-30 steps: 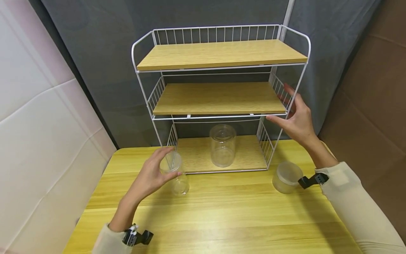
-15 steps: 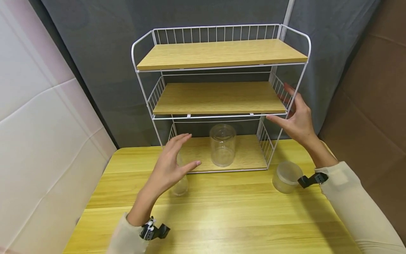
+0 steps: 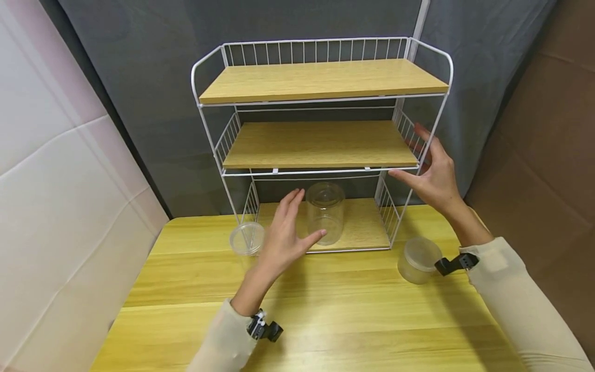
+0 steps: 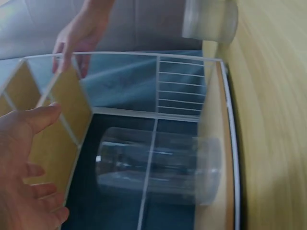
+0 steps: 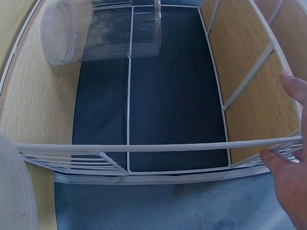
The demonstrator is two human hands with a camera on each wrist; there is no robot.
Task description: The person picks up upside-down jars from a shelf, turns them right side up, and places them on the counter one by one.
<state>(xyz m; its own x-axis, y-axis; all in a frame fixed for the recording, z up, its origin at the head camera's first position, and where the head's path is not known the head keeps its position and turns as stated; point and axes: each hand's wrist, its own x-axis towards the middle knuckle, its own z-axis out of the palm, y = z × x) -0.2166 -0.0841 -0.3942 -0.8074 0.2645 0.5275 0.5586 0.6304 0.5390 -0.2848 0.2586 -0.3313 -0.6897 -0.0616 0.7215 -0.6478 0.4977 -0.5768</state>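
Note:
A three-tier storage rack [image 3: 321,170] of white wire with wooden boards stands on the table. On its bottom board is a tall clear jar [image 3: 325,214], upright; in the left wrist view the jar [image 4: 158,163] lies sideways across the picture. My left hand [image 3: 285,235] is just left of that jar, fingers spread and thumb apart, holding nothing. My right hand [image 3: 434,175] grips the rack's right side at the middle board, thumb on the front rail and fingers at the side wires, as the right hand [image 5: 290,143] also shows in its wrist view.
A second clear jar [image 3: 246,238] stands at the rack's left front corner, partly behind the left hand. A shorter lidded tub [image 3: 419,261] stands right of the rack, near the right wrist. A white panel [image 3: 69,196] borders the left, a brown one [image 3: 539,170] the right.
My left hand has moved right, from around the left jar to beside the jar on the bottom board. The right hand keeps its place on the rack, and the jars have not moved.

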